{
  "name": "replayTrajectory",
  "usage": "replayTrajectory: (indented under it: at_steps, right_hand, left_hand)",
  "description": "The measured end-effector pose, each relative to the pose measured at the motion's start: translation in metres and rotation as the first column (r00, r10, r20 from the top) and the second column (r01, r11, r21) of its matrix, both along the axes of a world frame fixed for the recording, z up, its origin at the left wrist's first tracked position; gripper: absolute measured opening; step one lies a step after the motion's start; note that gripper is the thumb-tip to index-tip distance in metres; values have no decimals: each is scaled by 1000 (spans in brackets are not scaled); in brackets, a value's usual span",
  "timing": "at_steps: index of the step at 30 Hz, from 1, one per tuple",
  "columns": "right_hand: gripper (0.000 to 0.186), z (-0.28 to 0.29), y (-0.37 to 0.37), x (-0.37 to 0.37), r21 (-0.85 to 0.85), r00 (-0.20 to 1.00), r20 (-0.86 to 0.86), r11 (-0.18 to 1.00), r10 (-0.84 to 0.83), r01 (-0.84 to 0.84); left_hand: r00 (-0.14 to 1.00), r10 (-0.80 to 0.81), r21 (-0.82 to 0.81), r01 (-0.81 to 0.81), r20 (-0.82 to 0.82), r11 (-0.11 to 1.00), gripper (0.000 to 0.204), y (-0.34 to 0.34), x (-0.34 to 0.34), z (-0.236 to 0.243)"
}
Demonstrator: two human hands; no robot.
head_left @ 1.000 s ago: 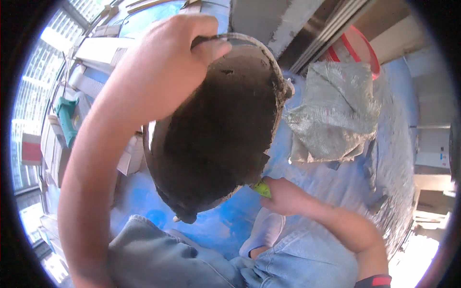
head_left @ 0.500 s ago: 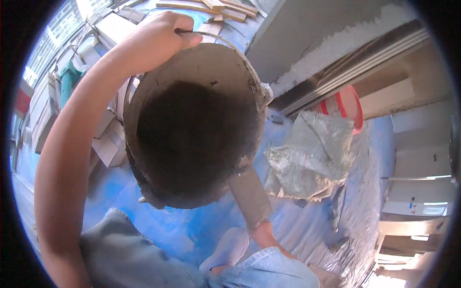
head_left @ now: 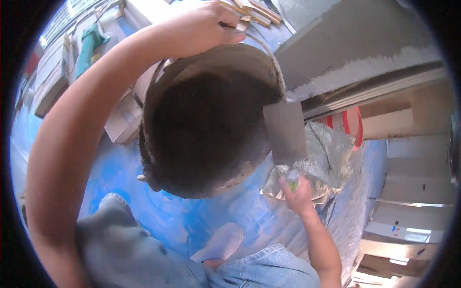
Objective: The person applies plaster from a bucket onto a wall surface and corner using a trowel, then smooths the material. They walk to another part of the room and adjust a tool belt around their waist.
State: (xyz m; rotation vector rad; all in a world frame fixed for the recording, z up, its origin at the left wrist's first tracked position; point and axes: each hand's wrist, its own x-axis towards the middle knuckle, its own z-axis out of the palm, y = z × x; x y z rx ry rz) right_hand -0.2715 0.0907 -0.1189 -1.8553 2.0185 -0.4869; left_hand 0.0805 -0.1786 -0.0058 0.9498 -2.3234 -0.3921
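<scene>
**Left hand (head_left: 213, 29) on the bucket (head_left: 235, 56), right hand (head_left: 300, 194) on the flat-bladed tool (head_left: 286, 137)**

At your far left, pale boxes (head_left: 53, 81) lie beside a green object (head_left: 87, 53) shaped like a power tool. Nearer the bucket sits another pale carton (head_left: 122, 120), partly behind your bare left forearm (head_left: 67, 158). Below it, your bent left leg (head_left: 139, 249) in faded jeans rises over the blue, smeared floor covering (head_left: 177, 216).

Your left hand grips the bucket by its upper rim, thumb on the near side. The bucket stands in the middle of the view, tilted with its mouth toward you; its inner wall is coated in grey-brown material, and the deeper part is too dark to read. Your pale shoe (head_left: 225, 240) is below it, and wood strips (head_left: 259, 12) lie beyond.

To the right, your right hand is closed around the tool's green handle (head_left: 293, 185). The blade points away from you and overlaps the bucket's right edge; you cannot tell whether they touch. Behind that hand lies a crumpled woven sack (head_left: 331, 153), just beside a red-and-white container (head_left: 353, 125).
</scene>
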Motion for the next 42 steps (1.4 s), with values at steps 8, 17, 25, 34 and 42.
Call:
replayTrajectory:
  at_steps: [8, 17, 25, 34, 42]
  right_hand:
    - [53, -45, 133, 55, 703, 819, 378, 710, -431, 49]
    - [36, 91, -11, 56, 346, 954, 183, 893, 238, -289]
    - [50, 125, -90, 31, 396, 607, -700, 912, 376, -107]
    - [49, 79, -23, 82, 971, 806, 188, 227, -561, -69]
    - [49, 74, 0, 102, 764, 213, 366, 162, -906, -625]
  left_hand:
    - [929, 353, 240, -369, 108, 898, 36, 17, -19, 15]
    - [958, 287, 118, -284, -10, 951, 17, 30, -61, 2]
    - [992, 112, 162, -103, -49, 981, 13, 41, -68, 11]
    - [975, 173, 289, -127, -138, 949, 19, 58, -65, 2]
    - [983, 180, 145, -176, -17, 974, 20, 54, -50, 15]
